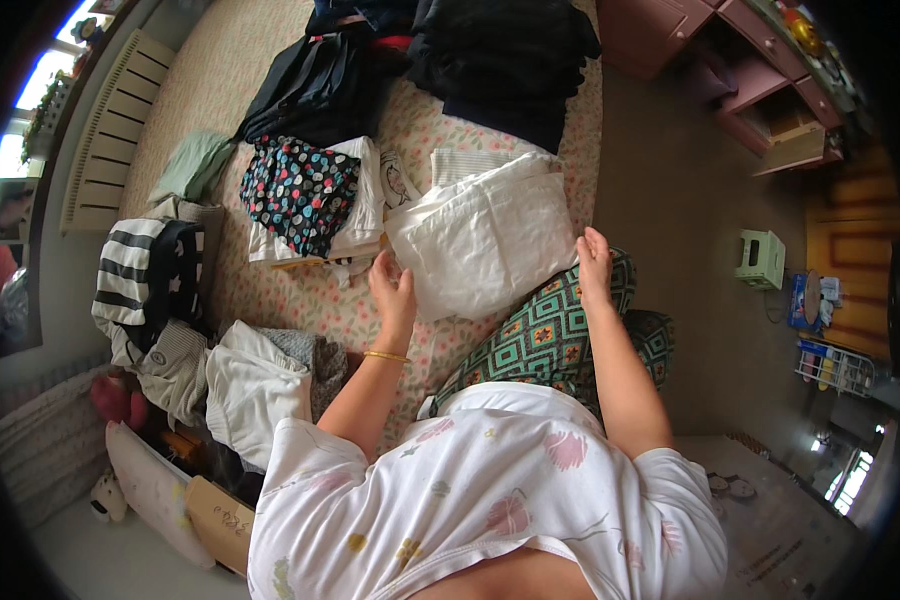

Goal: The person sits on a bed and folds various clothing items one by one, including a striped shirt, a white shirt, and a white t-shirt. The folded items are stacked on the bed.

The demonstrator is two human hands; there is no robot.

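A white folded garment lies flat on the floral bedsheet in front of me. Beside its left edge is my left hand, fingers spread and curved, wearing a gold bracelet. My right hand is at the garment's right edge, with its fingers upright; whether they touch the cloth is hard to tell. Partly covered by the garment is a ribbed white cloth. To the left, a dark garment with coloured dots rests on a pile of white clothes.
Dark folded clothes and another dark pile stand farther back. At left are a striped garment, white trousers and a cardboard box. A radiator lines the wall; a green stool stands on the floor at right.
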